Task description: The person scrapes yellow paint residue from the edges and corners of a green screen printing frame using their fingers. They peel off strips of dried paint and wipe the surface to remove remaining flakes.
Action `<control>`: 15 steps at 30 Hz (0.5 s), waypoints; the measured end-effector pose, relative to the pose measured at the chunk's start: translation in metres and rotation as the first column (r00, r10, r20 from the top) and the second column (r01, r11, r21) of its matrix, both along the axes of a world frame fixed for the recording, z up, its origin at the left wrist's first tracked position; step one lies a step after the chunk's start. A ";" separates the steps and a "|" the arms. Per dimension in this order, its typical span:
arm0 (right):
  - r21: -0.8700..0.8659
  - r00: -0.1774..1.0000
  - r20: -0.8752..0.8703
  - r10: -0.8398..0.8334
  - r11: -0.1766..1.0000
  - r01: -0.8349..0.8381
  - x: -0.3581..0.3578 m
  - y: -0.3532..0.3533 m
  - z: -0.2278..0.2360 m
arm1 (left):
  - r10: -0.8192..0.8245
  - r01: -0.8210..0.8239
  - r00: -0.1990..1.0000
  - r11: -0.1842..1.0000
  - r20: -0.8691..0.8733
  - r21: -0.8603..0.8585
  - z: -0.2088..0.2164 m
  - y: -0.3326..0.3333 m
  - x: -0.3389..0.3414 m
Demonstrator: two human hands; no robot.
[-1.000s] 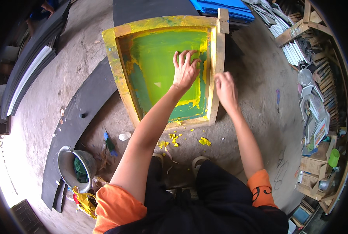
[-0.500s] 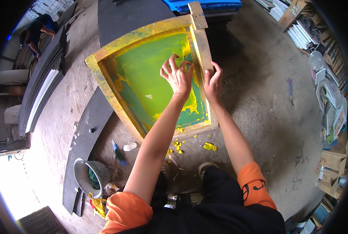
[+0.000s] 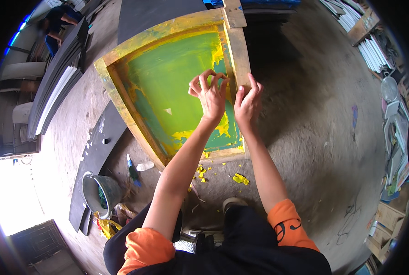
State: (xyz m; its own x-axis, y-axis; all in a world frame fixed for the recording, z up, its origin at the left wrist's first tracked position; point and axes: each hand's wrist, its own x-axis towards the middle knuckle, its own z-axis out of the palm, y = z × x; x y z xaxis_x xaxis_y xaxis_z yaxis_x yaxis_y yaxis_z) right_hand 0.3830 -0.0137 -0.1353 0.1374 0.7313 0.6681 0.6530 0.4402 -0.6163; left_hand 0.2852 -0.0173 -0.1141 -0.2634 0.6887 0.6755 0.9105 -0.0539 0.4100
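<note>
A wooden screen-printing frame, stained yellow, leans tilted in front of me. Its green mesh carries a lighter yellow-green middle and ragged patches of dried yellow ink along the inner edges. Over the mesh, my left hand has its fingers curled, thumb and forefinger pinched by the inner right edge; whatever lies between the tips is too small to make out. My right hand grips the frame's right wooden bar, thumb on top and fingers along the outer side.
Yellow ink scraps lie on the concrete floor near my feet. At left are a blue-handled tool, a small clear bottle and a grey bucket. Dark stacked sheets stand farther left, where another person bends over.
My left hand stays over the mesh, its thumb and forefinger closing nearer the right inner edge. My left knee has swung outward and the view has shifted slightly. The right hand keeps its grip.
</note>
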 end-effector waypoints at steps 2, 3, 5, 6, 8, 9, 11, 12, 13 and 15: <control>-0.003 1.000 -0.013 -0.001 1.000 0.001 -0.002 -0.001 0.000 | -0.035 0.036 0.999 0.999 0.006 -0.009 0.000 -0.002 0.000; -0.003 1.000 -0.013 -0.005 1.000 0.005 -0.002 0.000 0.000 | -0.085 0.085 0.996 0.996 -0.003 -0.019 -0.003 -0.007 0.000; 0.007 1.000 0.002 -0.014 1.000 0.014 -0.001 0.000 -0.001 | -0.060 0.061 0.998 0.998 0.019 -0.019 -0.008 -0.012 -0.001; 0.010 1.000 0.002 -0.017 1.000 0.017 -0.001 -0.001 0.000 | -0.047 0.047 0.999 0.999 0.024 -0.022 -0.006 -0.014 -0.001; 0.003 1.000 0.016 -0.024 1.000 0.024 -0.001 -0.002 0.002 | -0.089 0.091 0.994 0.995 0.064 -0.040 -0.002 -0.011 -0.002; -0.002 0.999 0.027 -0.030 1.000 0.030 0.000 -0.002 0.003 | -0.109 0.113 0.991 0.992 0.072 -0.056 0.000 -0.008 -0.002; 0.011 0.999 0.023 -0.028 1.000 0.027 0.001 0.000 0.000 | -0.123 0.126 0.990 0.991 0.074 -0.047 0.005 -0.004 -0.001; 0.020 0.999 0.017 -0.027 0.999 0.026 0.000 0.000 0.001 | -0.116 0.120 0.991 0.991 0.071 -0.064 0.005 -0.003 -0.003; -0.005 1.000 0.014 -0.020 1.000 0.020 0.000 -0.001 0.002 | -0.109 0.114 0.992 0.990 0.068 -0.080 0.004 -0.002 -0.004; -0.057 1.000 0.005 -0.008 0.998 0.008 -0.001 -0.005 0.004 | -0.084 0.092 0.992 0.992 0.092 -0.084 0.002 -0.002 -0.004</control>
State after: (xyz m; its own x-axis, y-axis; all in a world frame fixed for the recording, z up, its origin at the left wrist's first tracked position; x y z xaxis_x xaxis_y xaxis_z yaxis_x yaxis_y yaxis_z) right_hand 0.3818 -0.0185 -0.1310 0.1403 0.7671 0.6261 0.6596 0.3991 -0.6368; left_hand 0.2816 -0.0188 -0.1123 -0.2548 0.7679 0.5878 0.8637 -0.0926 0.4954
